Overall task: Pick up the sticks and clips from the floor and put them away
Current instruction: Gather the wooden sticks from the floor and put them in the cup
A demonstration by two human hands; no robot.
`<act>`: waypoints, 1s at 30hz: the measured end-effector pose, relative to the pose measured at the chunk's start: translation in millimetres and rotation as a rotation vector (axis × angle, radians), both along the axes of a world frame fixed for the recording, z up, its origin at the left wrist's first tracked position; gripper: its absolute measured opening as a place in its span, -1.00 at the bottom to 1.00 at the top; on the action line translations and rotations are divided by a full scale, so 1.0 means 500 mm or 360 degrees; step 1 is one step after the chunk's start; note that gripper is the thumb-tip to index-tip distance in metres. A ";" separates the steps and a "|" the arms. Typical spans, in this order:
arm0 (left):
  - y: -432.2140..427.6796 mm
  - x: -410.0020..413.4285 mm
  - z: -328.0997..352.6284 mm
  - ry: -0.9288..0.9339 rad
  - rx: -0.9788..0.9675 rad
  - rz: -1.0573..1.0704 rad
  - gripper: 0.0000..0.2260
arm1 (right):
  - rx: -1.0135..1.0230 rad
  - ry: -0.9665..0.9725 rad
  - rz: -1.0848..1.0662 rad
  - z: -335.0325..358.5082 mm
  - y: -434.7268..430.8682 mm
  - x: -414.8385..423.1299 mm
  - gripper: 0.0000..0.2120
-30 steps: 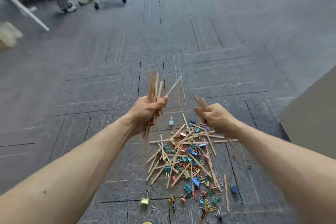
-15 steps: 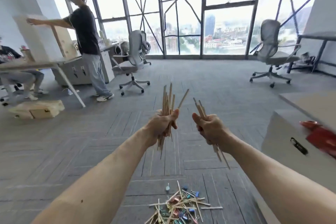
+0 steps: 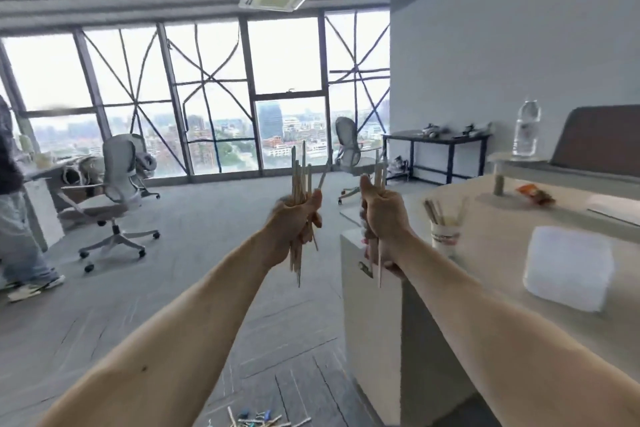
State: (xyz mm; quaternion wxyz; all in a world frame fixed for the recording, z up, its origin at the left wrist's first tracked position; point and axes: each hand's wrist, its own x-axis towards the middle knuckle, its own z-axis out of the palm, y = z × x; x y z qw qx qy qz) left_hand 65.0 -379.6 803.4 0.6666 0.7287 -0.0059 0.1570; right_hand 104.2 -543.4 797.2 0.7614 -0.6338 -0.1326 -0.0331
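My left hand (image 3: pixel 297 224) is closed around a thick bundle of wooden sticks (image 3: pixel 300 173) held upright at chest height. My right hand (image 3: pixel 382 215) grips a smaller bunch of sticks (image 3: pixel 379 173), also upright, just left of the desk corner. A paper cup (image 3: pixel 444 236) with several sticks standing in it sits on the beige desk (image 3: pixel 502 253), to the right of my right hand. The remaining sticks and coloured clips (image 3: pixel 258 420) lie on the grey carpet at the bottom edge, mostly cut off.
A white translucent box (image 3: pixel 568 270) stands on the desk near its front. A water bottle (image 3: pixel 526 128) and an orange wrapper (image 3: pixel 535 192) are farther back. An office chair (image 3: pixel 116 191) stands left; a person (image 3: pixel 14 218) stands at the far left edge.
The view has lifted from the floor pile and swung right toward the desk. Both hands rose with their sticks still gripped; the cup and box came into sight.
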 end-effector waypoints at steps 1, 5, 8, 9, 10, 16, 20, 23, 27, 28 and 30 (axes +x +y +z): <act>-0.032 0.001 0.004 -0.0020 -0.0005 -0.0051 -0.72 | 0.0006 -0.0023 -0.0046 0.007 -0.034 -0.008 -0.53; -0.143 0.005 0.015 -0.0030 -0.0003 -0.0201 -0.73 | -0.0001 -0.0078 -0.0274 0.020 -0.166 -0.038 -0.54; -0.203 0.016 0.026 -0.0050 -0.0052 -0.0320 -0.74 | 0.0024 -0.0091 -0.0412 0.032 -0.244 -0.046 -0.54; -0.217 0.023 0.028 -0.0055 -0.0079 -0.0355 -0.75 | 0.0048 -0.0097 -0.0430 0.034 -0.263 -0.044 -0.54; -0.231 0.029 0.030 -0.0058 -0.0107 -0.0388 -0.76 | 0.0077 -0.0097 -0.0446 0.036 -0.279 -0.037 -0.54; -0.293 0.112 0.028 -0.0095 -0.0300 -0.0477 -0.77 | 0.0183 -0.0070 -0.0601 0.030 -0.332 0.048 -0.52; -0.322 0.193 0.020 -0.0108 -0.0381 -0.0466 -0.78 | 0.0257 -0.0077 -0.0658 0.023 -0.347 0.122 -0.52; -0.342 0.261 0.014 -0.0124 -0.0475 -0.0463 -0.77 | 0.0304 -0.0109 -0.0701 0.019 -0.354 0.187 -0.50; -0.370 0.364 0.003 -0.0174 -0.0530 -0.0426 -0.79 | 0.0358 -0.0176 -0.0776 0.017 -0.351 0.291 -0.46; -0.376 0.389 -0.001 -0.0173 -0.0534 -0.0413 -0.79 | 0.0361 -0.0189 -0.0785 0.017 -0.347 0.316 -0.46; -0.386 0.436 -0.006 -0.0153 -0.0565 -0.0388 -0.77 | 0.0375 -0.0203 -0.0787 0.014 -0.339 0.363 -0.48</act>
